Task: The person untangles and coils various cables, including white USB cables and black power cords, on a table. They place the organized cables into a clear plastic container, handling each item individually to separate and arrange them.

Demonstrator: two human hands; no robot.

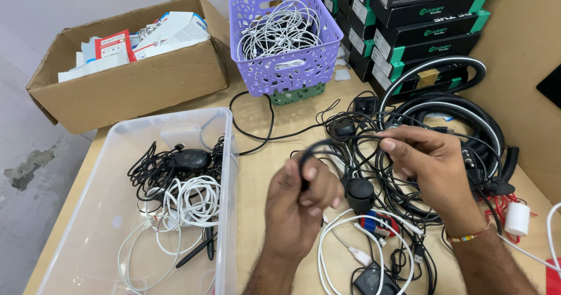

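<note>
Both hands pinch one black cable [342, 140]: left hand [301, 204] closed on its looped end, right hand [429, 163] drawing it taut above the table's [257, 178] tangle.

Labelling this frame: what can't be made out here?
Head view only:
- Black cable between left hand and right hand: ends lost in the cable tangle.
- Left palm: faces away.
- Clear bin: near end cut off by bottom edge.
- Purple basket: cables hide its bottom.
</note>
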